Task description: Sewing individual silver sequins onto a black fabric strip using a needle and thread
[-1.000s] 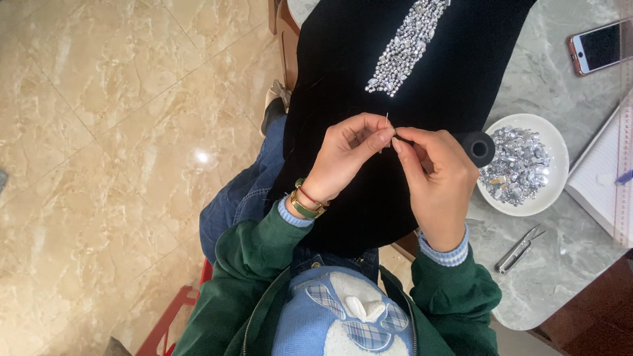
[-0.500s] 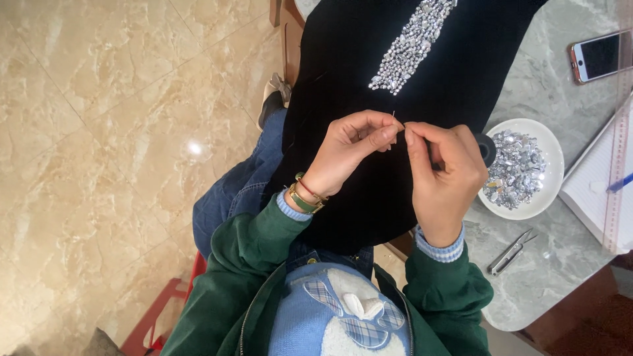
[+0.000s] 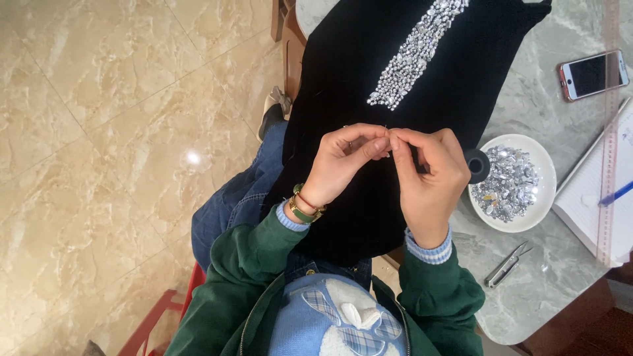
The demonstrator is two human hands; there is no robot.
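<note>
— Fingertips have closed up since a second ago: left hand [image 3: 343, 165] and right hand [image 3: 428, 178] now pinch together over the black cloth [image 3: 409, 72].

— Holding what?

— Too small to tell; likely needle or thread, near the bead strip [image 3: 415, 53].

Matt black velvety cloth [image 3: 435, 86] under the fingertips [image 3: 389, 140], pile soft. Just beyond them, glittering strip of faceted silver stones [image 3: 415, 53]. Right of them, glossy white ceramic dish [image 3: 541, 165] of mirror-bright sequins; polished grey marble tabletop [image 3: 547, 290]; steel snips [image 3: 504, 265], satin sheen. Left, glossy beige stone floor [image 3: 99, 132].
</note>
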